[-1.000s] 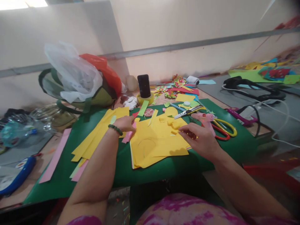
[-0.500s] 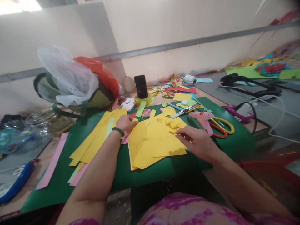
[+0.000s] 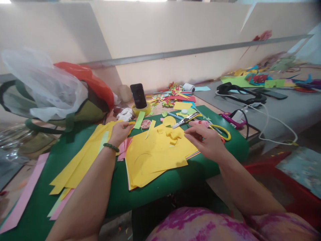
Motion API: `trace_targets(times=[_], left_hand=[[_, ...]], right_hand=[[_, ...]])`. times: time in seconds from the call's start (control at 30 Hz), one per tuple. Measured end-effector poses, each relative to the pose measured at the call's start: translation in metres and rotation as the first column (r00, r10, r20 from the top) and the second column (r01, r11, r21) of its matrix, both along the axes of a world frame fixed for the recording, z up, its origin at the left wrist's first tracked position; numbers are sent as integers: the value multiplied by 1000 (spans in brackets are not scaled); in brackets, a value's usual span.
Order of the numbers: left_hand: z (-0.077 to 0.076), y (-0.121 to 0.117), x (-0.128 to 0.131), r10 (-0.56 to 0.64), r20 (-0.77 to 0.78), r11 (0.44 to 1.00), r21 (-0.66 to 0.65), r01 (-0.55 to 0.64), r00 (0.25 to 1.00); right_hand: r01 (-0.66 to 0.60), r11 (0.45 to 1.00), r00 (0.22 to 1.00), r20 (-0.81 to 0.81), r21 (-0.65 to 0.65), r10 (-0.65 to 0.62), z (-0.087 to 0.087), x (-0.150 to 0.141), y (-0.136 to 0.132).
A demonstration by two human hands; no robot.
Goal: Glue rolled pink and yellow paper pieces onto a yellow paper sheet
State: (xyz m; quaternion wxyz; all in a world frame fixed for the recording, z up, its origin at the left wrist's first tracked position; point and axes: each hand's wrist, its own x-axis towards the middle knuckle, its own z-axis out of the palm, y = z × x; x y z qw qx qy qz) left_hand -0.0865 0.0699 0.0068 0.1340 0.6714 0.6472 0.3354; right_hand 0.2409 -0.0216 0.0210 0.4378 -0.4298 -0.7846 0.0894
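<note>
My left hand (image 3: 119,134), with a green bead bracelet at the wrist, is closed in a pinch on a small yellow paper piece (image 3: 131,123). It is above the left edge of a stack of yellow paper sheets (image 3: 150,160). My right hand (image 3: 208,140) hovers over the right side of that stack, fingers apart, with nothing visible in them. Small folded yellow paper pieces (image 3: 174,134) lie just left of its fingertips. Behind it, partly hidden, are a pink glue gun (image 3: 199,123) and yellow-handled scissors (image 3: 225,131). A box cutter (image 3: 185,120) lies beyond the stack.
Long yellow paper strips (image 3: 80,157) lie on the green mat (image 3: 117,197) at left. Behind stand a phone (image 3: 138,96) against a yellow tape roll (image 3: 144,109), and a bag (image 3: 95,107) with plastic bags. A white cable (image 3: 278,120) loops at right, beside a purple power strip (image 3: 232,121).
My view has turned right. My right hand has moved up and away from the folded yellow pieces. The yellow piece in my left hand now shows clear of the stack.
</note>
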Motion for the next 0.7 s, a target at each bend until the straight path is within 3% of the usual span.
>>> trace_targets(times=[0.1, 0.17, 0.27, 0.43, 0.53, 0.7], left_hand=[[7, -9, 17, -149, 180, 988, 58, 141, 972], [12, -17, 28, -279, 284, 958, 18, 286, 917], [17, -27, 40, -375, 360, 900, -81, 429, 854], [15, -31, 48, -411, 447, 834, -167, 525, 795], [12, -30, 51, -452, 476, 807, -143, 573, 755], [9, -33, 55, -411, 527, 796, -191, 575, 744]], right_hand=[[-93, 991, 995, -32, -94, 90, 6, -21, 18], [-143, 974, 988, -74, -178, 132, 8, -41, 36], [-226, 940, 965, -192, -255, 180, 6, -71, 64], [-278, 917, 944, -260, -284, 205, -1, -100, 81], [-277, 925, 941, -268, -262, 206, -3, -101, 80], [-349, 882, 917, -309, -316, 252, -5, -98, 82]])
